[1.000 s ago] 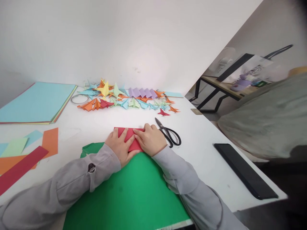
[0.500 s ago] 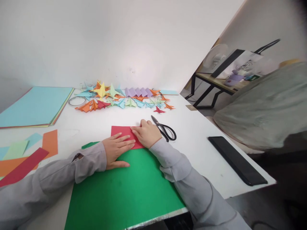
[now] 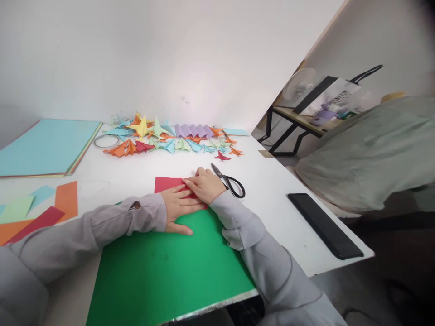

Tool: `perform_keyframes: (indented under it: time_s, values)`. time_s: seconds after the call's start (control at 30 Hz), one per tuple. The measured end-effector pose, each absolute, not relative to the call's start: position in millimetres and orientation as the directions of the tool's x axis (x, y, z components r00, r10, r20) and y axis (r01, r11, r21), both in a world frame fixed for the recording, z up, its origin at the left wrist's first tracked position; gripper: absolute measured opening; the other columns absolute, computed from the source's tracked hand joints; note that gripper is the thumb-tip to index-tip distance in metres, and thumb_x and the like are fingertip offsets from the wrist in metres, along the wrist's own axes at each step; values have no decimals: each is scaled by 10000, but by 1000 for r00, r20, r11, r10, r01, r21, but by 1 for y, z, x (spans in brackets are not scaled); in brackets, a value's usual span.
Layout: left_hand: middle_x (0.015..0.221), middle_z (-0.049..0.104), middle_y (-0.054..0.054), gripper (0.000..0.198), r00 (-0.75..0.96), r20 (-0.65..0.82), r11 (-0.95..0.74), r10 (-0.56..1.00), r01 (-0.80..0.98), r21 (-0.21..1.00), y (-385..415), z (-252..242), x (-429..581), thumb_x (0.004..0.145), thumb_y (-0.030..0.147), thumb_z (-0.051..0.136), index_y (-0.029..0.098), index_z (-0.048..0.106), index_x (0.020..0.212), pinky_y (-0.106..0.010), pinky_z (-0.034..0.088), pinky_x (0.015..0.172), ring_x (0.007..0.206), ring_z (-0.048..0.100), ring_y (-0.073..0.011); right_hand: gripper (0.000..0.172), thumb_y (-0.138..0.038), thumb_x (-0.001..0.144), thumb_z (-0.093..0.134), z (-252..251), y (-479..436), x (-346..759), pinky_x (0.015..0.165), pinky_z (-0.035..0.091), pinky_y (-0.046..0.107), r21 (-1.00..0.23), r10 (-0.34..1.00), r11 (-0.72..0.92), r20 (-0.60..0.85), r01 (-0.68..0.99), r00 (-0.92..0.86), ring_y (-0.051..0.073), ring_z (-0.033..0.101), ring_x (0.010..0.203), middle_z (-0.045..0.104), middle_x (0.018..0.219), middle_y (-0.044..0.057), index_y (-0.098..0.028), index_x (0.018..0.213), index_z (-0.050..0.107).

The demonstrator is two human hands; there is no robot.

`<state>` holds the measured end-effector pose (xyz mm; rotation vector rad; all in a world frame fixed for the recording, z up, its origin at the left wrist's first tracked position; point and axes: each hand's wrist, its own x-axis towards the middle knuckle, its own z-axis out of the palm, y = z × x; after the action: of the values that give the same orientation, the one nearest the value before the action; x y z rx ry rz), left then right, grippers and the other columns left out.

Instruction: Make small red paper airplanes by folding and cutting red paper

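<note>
While our spread left hand (image 3: 177,206) covers red paper (image 3: 165,184) | right hand (image 3: 206,186) curled, pinch unclear | likely creasing; next needs steadiness

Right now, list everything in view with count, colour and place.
Red paper: 1, red, under both hands
Green sheet: 1, green, front
Scissors: 1, black, beside right hand
Cut papers: at least 5, mixed, left
Paper stack: 1, light blue on top, far left
Folded papers: many, mixed, back
Ring: 1, greyish, back left
Long object: 1, black, right
Table: 1, white, beneath these
Side table: 1, wood-topped, background right
Bag: 1, white and black, on side table
Left hand: 1, grey-sleeved, flat on red paper
Right hand: 1, grey-sleeved, at red paper's right
</note>
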<state>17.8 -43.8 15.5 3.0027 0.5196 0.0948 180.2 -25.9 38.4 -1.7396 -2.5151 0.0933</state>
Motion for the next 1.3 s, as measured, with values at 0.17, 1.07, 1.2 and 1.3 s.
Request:
perform_keyframes:
  time_s: [0.17, 1.07, 1.2, 1.3]
  values:
    - [1355, 442, -19, 703, 907, 69, -903, 416, 403, 153, -60, 19, 30, 749, 639, 394, 276, 340, 1349, -568, 123, 1023, 1216, 332, -367, 421, -473, 904, 262, 36, -26, 181, 773, 350, 304, -96, 937, 349, 43, 932, -347, 182, 459, 872, 500, 973, 61, -336, 1025, 641]
    - [1400, 324, -203, 835, 683, 79, -686, 726, 727, 21, -103, 13, -45, 770, 691, 240, 80, 346, 1328, -454, 167, 1069, 1309, 261, -300, 406, -480, 879, 324, 22, -45, 169, 689, 344, 343, 116, 919, 352, 145, 929, -366, 257, 471, 925, 506, 1041, 117, -277, 1185, 499]
    - [1377, 355, -219, 797, 587, 86, -586, 805, 809, -42, -81, 10, -52, 814, 637, 209, 27, 396, 1291, -439, 224, 1055, 1287, 302, -306, 390, -413, 884, 343, 24, -51, 158, 701, 338, 369, 106, 930, 305, 180, 947, -319, 258, 494, 863, 543, 953, 138, -154, 1034, 595]
    - [1326, 426, -222, 668, 566, 70, -565, 821, 824, -33, -60, 11, -47, 877, 507, 205, 6, 455, 1241, -427, 288, 1026, 1238, 380, -301, 355, -319, 888, 349, 25, -56, 151, 782, 310, 417, 123, 897, 357, 232, 926, -377, 264, 485, 860, 562, 870, 143, -110, 902, 636]
